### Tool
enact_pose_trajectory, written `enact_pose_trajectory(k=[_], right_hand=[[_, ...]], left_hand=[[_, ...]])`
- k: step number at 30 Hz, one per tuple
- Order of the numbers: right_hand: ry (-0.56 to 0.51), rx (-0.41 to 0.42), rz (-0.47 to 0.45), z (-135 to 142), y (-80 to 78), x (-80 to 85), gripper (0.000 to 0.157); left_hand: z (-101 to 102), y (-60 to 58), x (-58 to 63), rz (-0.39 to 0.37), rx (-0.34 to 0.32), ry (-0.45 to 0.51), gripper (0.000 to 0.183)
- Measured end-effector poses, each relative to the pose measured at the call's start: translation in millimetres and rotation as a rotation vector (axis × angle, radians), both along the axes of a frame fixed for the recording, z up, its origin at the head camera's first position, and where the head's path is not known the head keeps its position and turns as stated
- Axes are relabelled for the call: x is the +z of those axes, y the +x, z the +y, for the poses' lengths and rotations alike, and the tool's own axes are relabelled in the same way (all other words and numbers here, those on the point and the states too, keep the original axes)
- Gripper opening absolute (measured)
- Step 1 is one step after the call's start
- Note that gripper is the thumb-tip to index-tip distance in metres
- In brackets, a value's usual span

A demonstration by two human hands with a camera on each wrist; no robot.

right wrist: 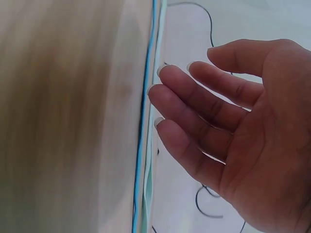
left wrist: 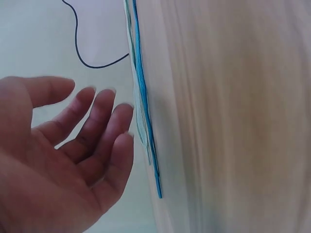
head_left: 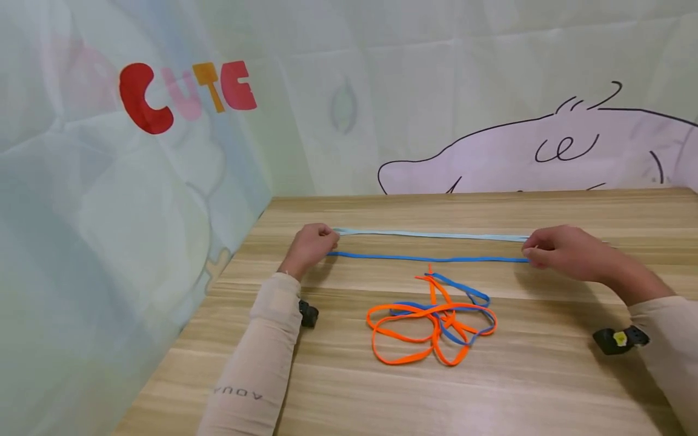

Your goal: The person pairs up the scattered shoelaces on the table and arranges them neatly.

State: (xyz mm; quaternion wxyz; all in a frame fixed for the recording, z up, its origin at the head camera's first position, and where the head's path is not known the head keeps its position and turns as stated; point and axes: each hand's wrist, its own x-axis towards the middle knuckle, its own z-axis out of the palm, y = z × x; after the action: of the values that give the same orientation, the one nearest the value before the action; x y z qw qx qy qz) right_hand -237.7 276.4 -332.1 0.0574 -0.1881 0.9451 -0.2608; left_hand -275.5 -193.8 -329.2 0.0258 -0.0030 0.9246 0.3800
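Observation:
A pale blue shoelace (head_left: 425,234) and a blue shoelace (head_left: 425,260) lie stretched side by side across the table. My left hand (head_left: 312,245) hovers by their left ends, palm toward the laces, fingers relaxed and holding nothing in the left wrist view. There the blue lace's tip (left wrist: 159,189) extends past the pale one's end. Over on the right, my right hand (head_left: 569,254) is beside the laces with loosely bent, spread fingers (right wrist: 189,138) and an empty palm. Nearer me, an orange shoelace (head_left: 403,361) lies in loops, tangled with another blue shoelace (head_left: 463,287).
The wooden table (head_left: 382,399) reaches back to a printed cloth wall (head_left: 305,121) with a line drawing. Another cloth panel (head_left: 109,242) runs along the table's left edge. A dark wrist camera (head_left: 308,314) sits at the left sleeve, another camera (head_left: 613,341) at the right.

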Motion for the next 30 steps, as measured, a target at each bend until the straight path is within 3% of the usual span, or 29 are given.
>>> enact_pose_trajectory(k=[9, 30], right_hand=[[-0.011, 0.024, -0.046, -24.7, -0.4, -1.8, 0.026], [-0.077, 0.105, -0.076, -60.5, 1.0, 5.4, 0.021]], left_hand=[[13.2, -0.9, -2.7, -0.027, -0.053, 0.050, 0.032], [55.1, -0.6, -5.4, -0.029, -0.105, 0.125, 0.027]])
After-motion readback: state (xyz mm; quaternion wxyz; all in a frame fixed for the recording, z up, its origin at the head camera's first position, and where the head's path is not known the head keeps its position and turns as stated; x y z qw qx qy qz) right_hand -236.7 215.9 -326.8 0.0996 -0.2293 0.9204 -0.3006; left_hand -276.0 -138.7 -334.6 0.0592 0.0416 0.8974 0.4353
